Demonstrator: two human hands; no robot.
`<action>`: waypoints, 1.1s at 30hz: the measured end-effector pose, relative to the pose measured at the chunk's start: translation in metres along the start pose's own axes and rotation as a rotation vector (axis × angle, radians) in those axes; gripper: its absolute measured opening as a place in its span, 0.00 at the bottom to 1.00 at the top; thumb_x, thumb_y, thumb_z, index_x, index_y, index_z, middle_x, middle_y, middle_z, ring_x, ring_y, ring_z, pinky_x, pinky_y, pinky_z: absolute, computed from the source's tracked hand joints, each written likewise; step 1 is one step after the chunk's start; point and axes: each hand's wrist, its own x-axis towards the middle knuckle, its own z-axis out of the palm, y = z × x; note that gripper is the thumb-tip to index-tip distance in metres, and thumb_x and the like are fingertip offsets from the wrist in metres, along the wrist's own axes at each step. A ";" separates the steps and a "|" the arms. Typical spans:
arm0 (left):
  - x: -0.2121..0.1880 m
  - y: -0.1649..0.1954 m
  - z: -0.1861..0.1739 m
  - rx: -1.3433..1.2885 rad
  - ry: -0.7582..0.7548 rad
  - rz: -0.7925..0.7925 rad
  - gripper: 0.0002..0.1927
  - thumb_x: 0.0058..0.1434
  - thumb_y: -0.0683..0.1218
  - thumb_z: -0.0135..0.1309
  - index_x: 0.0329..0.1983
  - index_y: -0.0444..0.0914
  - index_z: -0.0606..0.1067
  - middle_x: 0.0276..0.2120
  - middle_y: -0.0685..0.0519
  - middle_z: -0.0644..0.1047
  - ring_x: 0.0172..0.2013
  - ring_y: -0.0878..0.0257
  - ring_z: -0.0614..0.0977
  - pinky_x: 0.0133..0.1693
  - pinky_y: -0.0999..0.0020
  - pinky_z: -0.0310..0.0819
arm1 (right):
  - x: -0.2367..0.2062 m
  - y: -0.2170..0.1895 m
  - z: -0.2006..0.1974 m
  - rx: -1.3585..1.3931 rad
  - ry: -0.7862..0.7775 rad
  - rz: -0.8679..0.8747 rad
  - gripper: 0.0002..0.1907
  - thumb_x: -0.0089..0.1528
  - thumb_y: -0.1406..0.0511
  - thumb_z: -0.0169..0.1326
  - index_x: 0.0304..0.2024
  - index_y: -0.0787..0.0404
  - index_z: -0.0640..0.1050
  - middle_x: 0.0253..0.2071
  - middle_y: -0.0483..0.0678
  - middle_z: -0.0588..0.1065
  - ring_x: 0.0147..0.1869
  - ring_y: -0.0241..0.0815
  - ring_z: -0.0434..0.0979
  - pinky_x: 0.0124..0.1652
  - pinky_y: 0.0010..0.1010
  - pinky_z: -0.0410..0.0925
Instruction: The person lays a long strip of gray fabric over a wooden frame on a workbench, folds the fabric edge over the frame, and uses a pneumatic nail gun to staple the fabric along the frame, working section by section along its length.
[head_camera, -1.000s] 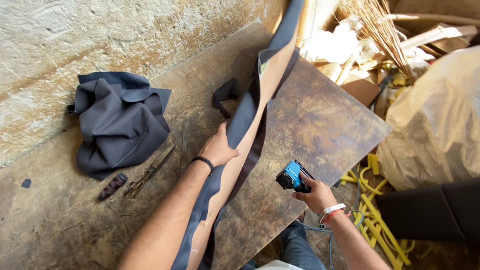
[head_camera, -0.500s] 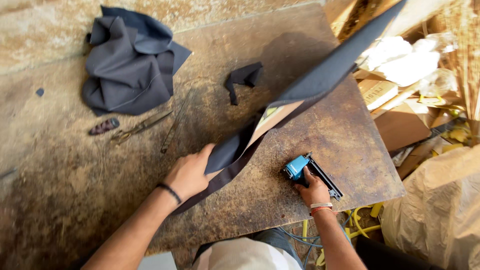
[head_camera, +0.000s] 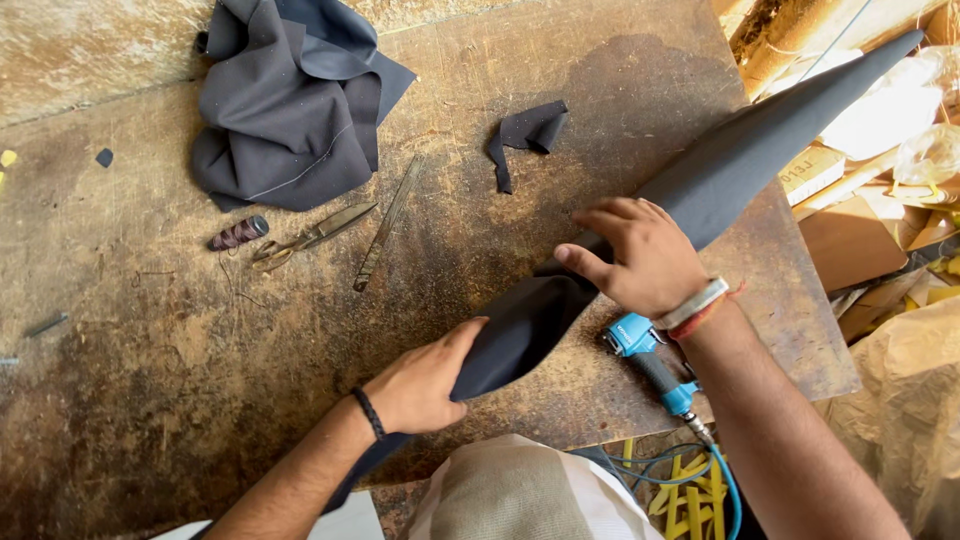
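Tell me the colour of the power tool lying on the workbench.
Bright blue body with a black handle: the power tool, clearest in the head view.
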 end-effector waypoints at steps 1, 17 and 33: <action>0.003 -0.003 0.000 0.031 0.008 0.075 0.56 0.48 0.37 0.60 0.76 0.37 0.41 0.69 0.37 0.59 0.62 0.47 0.73 0.62 0.59 0.69 | 0.004 -0.003 0.005 -0.081 -0.108 0.009 0.25 0.62 0.49 0.61 0.50 0.61 0.81 0.54 0.56 0.77 0.61 0.56 0.74 0.61 0.47 0.62; 0.078 0.007 0.022 -0.242 0.161 0.732 0.55 0.51 0.45 0.60 0.78 0.27 0.45 0.76 0.28 0.50 0.76 0.37 0.55 0.73 0.54 0.54 | -0.111 -0.012 0.039 1.085 0.239 0.486 0.08 0.65 0.66 0.56 0.41 0.67 0.78 0.35 0.42 0.76 0.39 0.32 0.72 0.42 0.27 0.68; 0.106 0.016 0.014 -0.554 0.411 0.759 0.16 0.71 0.43 0.52 0.61 0.35 0.76 0.60 0.44 0.79 0.63 0.51 0.80 0.64 0.63 0.74 | -0.119 -0.064 0.050 0.443 -0.070 1.015 0.09 0.61 0.62 0.62 0.39 0.60 0.85 0.27 0.49 0.81 0.26 0.41 0.82 0.30 0.32 0.74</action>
